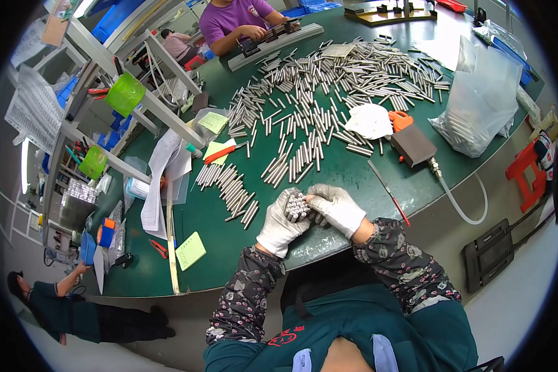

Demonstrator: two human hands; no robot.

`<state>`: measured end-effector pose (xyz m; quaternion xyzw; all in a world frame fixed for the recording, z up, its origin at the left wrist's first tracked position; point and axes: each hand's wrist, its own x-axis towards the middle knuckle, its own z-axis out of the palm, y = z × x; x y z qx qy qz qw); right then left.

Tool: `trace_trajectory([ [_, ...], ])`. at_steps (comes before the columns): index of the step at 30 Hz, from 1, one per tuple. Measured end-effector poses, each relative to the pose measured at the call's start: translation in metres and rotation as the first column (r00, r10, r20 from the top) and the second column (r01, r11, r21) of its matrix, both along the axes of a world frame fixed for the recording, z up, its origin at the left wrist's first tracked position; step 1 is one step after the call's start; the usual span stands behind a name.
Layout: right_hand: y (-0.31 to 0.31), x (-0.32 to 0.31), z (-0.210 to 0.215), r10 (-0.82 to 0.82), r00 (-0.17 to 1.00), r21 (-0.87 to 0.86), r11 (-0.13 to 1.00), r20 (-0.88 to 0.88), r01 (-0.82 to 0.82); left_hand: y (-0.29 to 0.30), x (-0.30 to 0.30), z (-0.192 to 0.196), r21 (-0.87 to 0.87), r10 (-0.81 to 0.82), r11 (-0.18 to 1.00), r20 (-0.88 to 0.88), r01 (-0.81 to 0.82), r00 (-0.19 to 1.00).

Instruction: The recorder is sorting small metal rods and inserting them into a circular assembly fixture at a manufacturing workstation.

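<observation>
Pretty busy workshop, with a big green surface filling most of the view. Main thing is a tight bundle of metal rods, ends facing up, held near the close edge. Left hand, in a pale glove, is wrapped around it; right hand, also gloved, has its fingers curled in narrow against the other side, though I can't tell if it's pinching a single rod. Just up and left sits a loose row of rods, and farther out there's a huge scattered pile of rods. Off to the right: a thin red-handled tool, a white cloth and a dark brown block with a hose. Yellow-green notepad lies lower left. Across the way, a person in purple is working too.
</observation>
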<state>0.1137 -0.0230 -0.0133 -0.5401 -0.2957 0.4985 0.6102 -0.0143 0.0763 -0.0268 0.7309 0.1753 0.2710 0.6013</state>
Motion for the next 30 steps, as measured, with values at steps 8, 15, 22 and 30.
trace_trajectory([
  [8, 0.0001, 0.0007, -0.0012, 0.016, 1.0, -0.007, 1.0, 0.01, -0.016, 0.0014, -0.0001, -0.0048, 0.034, 0.009, 0.999, -0.003, -0.009, 1.0],
  [15, 0.0004, 0.0018, -0.0037, 0.03, 1.0, 0.001, 1.0, 0.0, -0.03, 0.0011, -0.0018, -0.0012, 0.02, -0.04, 0.999, -0.035, 0.041, 0.999],
  [22, -0.0005, 0.0011, -0.0022, 0.023, 1.0, -0.004, 1.0, -0.002, -0.023, 0.0004, -0.0016, 0.0008, 0.021, -0.028, 0.999, -0.058, 0.029, 0.998],
  [30, -0.0005, 0.0011, -0.0024, 0.016, 1.0, -0.006, 1.0, 0.025, -0.016, 0.0008, -0.0017, 0.0001, 0.045, -0.017, 0.999, -0.071, 0.02, 0.997],
])
